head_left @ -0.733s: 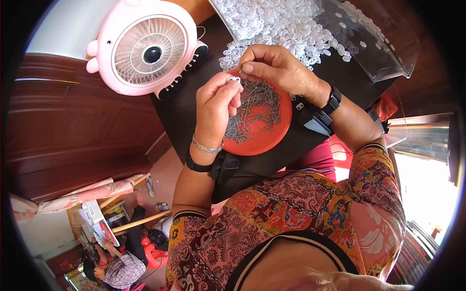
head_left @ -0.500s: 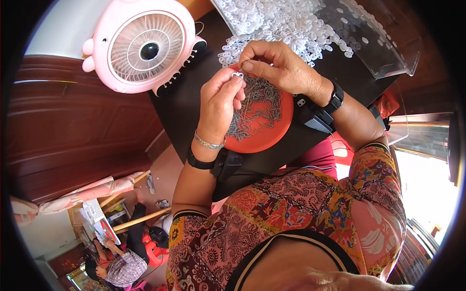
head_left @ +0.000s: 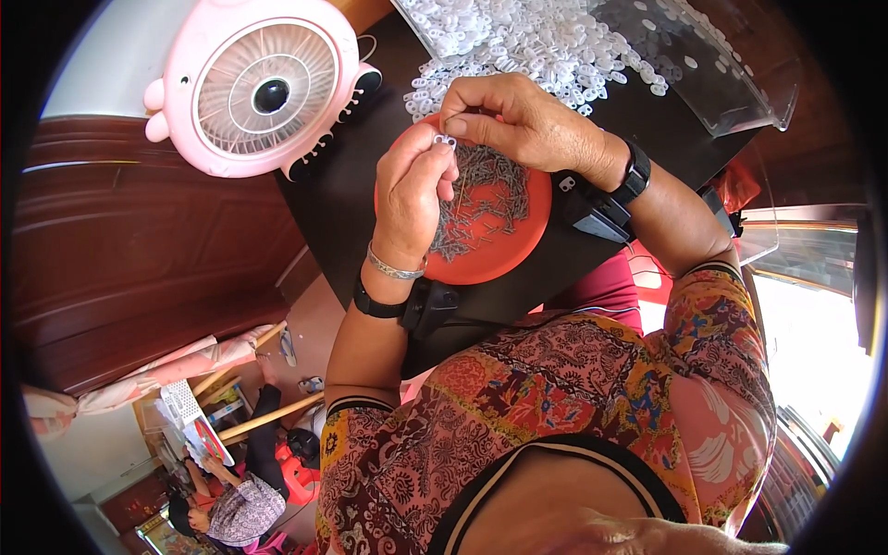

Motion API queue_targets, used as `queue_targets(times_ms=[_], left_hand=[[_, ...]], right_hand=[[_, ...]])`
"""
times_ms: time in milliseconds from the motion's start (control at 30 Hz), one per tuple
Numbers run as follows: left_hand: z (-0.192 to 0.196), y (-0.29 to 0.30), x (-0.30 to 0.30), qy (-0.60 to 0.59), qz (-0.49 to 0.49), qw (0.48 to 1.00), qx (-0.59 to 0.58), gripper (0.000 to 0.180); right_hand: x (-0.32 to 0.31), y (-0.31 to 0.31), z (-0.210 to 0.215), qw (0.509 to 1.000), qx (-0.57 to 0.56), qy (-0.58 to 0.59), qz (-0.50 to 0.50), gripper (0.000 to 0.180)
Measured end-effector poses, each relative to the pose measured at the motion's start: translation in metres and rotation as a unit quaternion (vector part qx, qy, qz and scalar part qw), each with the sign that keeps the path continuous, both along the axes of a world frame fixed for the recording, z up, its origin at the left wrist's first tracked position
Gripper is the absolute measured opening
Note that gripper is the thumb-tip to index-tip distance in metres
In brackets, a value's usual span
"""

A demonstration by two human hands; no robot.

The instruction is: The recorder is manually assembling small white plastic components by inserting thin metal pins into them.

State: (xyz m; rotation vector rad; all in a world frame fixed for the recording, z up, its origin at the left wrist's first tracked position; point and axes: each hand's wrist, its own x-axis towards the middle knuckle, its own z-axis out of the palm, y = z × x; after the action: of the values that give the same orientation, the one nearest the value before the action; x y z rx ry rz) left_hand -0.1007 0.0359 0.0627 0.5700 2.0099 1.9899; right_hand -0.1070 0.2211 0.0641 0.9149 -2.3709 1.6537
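Between the thumb and forefinger of my left hand [head_left: 407, 190] is a small white plastic piece with two holes [head_left: 447, 141]. My right hand [head_left: 518, 120] pinches beside it, thumb against forefinger. Whatever its fingertips grip is too small to make out. Both hands are over the far part of a red-orange plate [head_left: 532, 236]. Many small grey screw-like pins [head_left: 499, 185] are scattered across that plate.
Beyond my hands, a heap of white plastic pieces [head_left: 536, 46] spills from a clear bin [head_left: 754, 106] onto the dark table [head_left: 338, 213]. One loose white piece [head_left: 567, 184] lies right of the plate. A pink fan [head_left: 213, 157] stands at left. Another person [head_left: 245, 509] sits lower left.
The whole view has shifted slightly, so the fan, plate and hands appear a little further left. Both hands keep nearly the same pose, the white piece still in my left fingers.
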Motion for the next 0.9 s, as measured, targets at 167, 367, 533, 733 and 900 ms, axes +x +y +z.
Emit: queue_targets(times_ms=[167,367,533,733,900], left_hand=[[-0.0017,-0.0013,-0.0005,0.024,-0.001,0.999,-0.030,0.023],[0.0018,0.0010,0.0021,-0.005,0.003,1.000,-0.018,0.017],[-0.0004,0.0005,0.0017,-0.004,-0.001,1.000,-0.021,0.017],[-0.0045,0.0010,0.0003,0.007,-0.004,1.000,-0.022,0.019],[-0.0074,0.0007,-0.0020,0.019,-0.006,1.000,-0.023,0.021]], right_hand=[[-0.0001,0.0000,-0.0011,0.999,-0.034,-0.028,0.004,0.017],[0.0004,0.0025,-0.0001,1.000,0.010,-0.006,0.007,0.016],[0.0005,0.0035,0.0006,0.999,0.030,0.008,0.009,0.014],[-0.0010,0.0018,-0.0056,0.999,0.038,0.020,-0.005,0.012],[-0.0002,0.0000,-0.0048,0.998,0.042,0.047,-0.010,0.012]])
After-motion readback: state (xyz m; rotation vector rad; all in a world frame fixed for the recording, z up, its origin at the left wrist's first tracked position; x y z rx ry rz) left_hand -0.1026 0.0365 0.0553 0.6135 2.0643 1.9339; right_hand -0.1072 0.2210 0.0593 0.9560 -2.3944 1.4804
